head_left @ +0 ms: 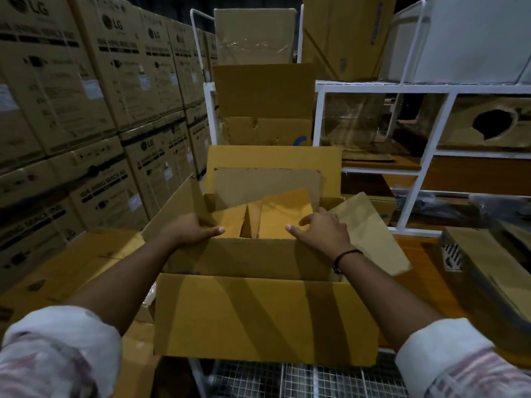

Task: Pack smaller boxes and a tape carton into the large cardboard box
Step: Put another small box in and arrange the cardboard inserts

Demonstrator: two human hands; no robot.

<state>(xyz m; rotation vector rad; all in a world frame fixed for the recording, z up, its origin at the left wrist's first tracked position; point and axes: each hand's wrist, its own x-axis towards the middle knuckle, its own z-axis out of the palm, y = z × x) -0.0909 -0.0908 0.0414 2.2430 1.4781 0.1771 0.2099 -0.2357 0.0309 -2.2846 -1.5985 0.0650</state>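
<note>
While both arms reach forward, the large cardboard box (253,255) stands open in the middle of the view on a white wire-mesh surface (287,379), with all four flaps folded outward. Its near flap (264,317) hangs down toward the person, and the far flap (275,158) stands upright. The left hand (192,229) grips the box at its near left corner, fingers curled behind the base of the left flap (175,208) and thumb lying along the near rim. The right hand (321,231) lies spread over the near right corner, thumb stretched inward along the rim and straight fingers resting on the paler right flap (370,234); it grasps nothing. Inside the box, smaller boxes (287,214) of yellowish cardboard stand tilted against one another, and a grey-brown cardboard sheet (267,185) leans behind them against the far wall. A dark bracelet (344,255) circles the right wrist. Stacked printed cartons (86,81) fill the left side, and a white shelf rack (416,173) holding more boxes stands to the right.
</note>
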